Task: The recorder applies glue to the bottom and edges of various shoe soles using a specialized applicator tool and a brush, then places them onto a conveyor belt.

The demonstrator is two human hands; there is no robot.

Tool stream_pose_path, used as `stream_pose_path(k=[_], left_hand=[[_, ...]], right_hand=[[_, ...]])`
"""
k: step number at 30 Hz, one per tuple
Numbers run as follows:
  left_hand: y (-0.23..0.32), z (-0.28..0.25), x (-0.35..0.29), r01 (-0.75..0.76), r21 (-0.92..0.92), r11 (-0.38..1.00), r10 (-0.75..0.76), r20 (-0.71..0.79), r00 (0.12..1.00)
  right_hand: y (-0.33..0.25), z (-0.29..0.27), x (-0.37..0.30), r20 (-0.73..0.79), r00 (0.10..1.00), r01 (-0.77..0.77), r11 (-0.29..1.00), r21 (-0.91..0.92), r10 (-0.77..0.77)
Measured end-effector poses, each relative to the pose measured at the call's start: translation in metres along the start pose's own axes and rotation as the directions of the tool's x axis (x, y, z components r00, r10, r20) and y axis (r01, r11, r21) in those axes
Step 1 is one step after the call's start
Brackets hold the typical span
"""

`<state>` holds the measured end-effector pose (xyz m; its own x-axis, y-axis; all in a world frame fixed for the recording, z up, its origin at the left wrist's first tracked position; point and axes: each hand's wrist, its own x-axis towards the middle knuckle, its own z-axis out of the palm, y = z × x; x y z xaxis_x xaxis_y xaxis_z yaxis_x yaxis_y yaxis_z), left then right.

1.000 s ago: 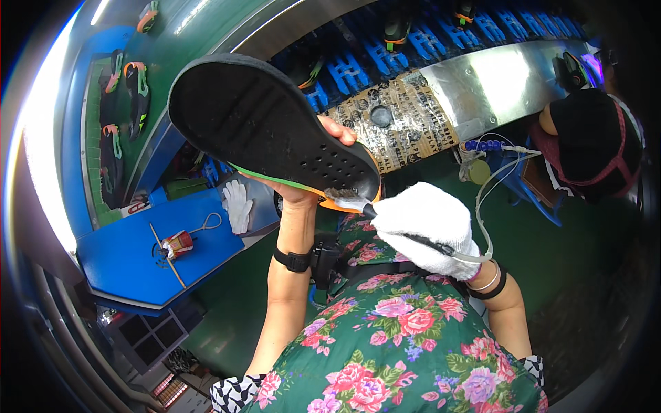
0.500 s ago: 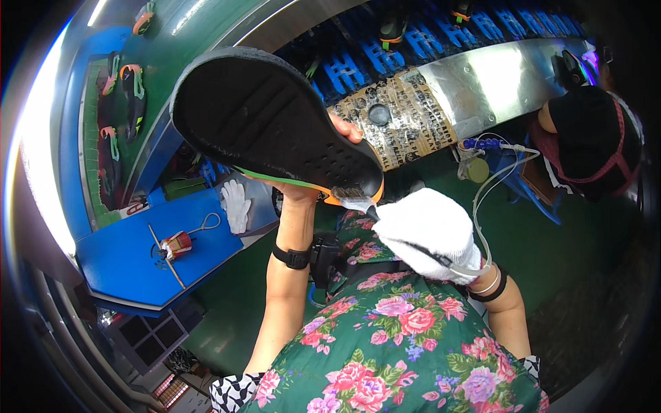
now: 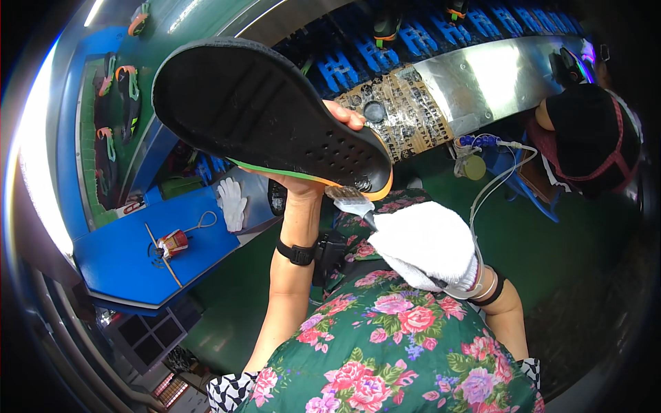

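Note:
My left hand (image 3: 303, 184) is closed round a large black shoe sole (image 3: 241, 103) with a green and orange edge. Its fingers wrap over the far side, while the palm lies under the near side. The sole's broad inner face is turned up to me, with small dimples and a wet, shiny patch at the narrow end. In a white knitted glove, my right hand (image 3: 427, 241) grips a brush (image 3: 354, 203) with a dark handle, light ferrule and brown bristles. Those bristles are at the orange edge of the narrow end. A clear tube runs along the gloved wrist.
At left, a blue table (image 3: 138, 268) holds a red tin (image 3: 175, 242) with a stick across it. A white glove (image 3: 233, 204) lies beside it. Blue racks (image 3: 416, 40) line the back behind a taped cardboard patch (image 3: 406, 113). Another person (image 3: 585, 148) sits at right.
The sole has shifted slightly left at its wide end. The brush has moved back off the sole's face toward its near edge, showing more of the wet spot.

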<state>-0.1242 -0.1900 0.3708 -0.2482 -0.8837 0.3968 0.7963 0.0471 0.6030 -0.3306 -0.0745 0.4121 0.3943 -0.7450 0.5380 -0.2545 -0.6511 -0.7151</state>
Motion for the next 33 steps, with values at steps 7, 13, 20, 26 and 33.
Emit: stream_pose_path(k=[7,13,20,26,33], left_hand=[[0.000,0.001,0.005,0.018,0.042,0.999,-0.020,0.050,0.999],[-0.001,0.006,0.004,-0.003,0.024,1.000,0.003,0.010,1.000],[-0.004,0.007,0.006,-0.054,-0.046,0.997,0.053,-0.022,0.998],[-0.014,0.009,0.007,-0.086,0.014,0.996,0.086,-0.035,0.996],[-0.007,0.011,0.009,-0.024,0.097,0.995,0.023,0.007,1.000]], right_hand=[[0.000,-0.007,-0.005,0.027,1.000,0.006,1.000,0.002,-0.006],[-0.008,-0.018,0.007,-0.002,1.000,-0.003,0.999,0.049,0.003],[0.004,-0.012,-0.013,0.009,1.000,-0.017,1.000,-0.023,0.018],[0.004,-0.022,-0.007,0.248,0.968,0.000,0.994,0.110,-0.028],[0.007,-0.028,-0.003,-0.100,0.994,-0.047,0.997,-0.053,0.042]])
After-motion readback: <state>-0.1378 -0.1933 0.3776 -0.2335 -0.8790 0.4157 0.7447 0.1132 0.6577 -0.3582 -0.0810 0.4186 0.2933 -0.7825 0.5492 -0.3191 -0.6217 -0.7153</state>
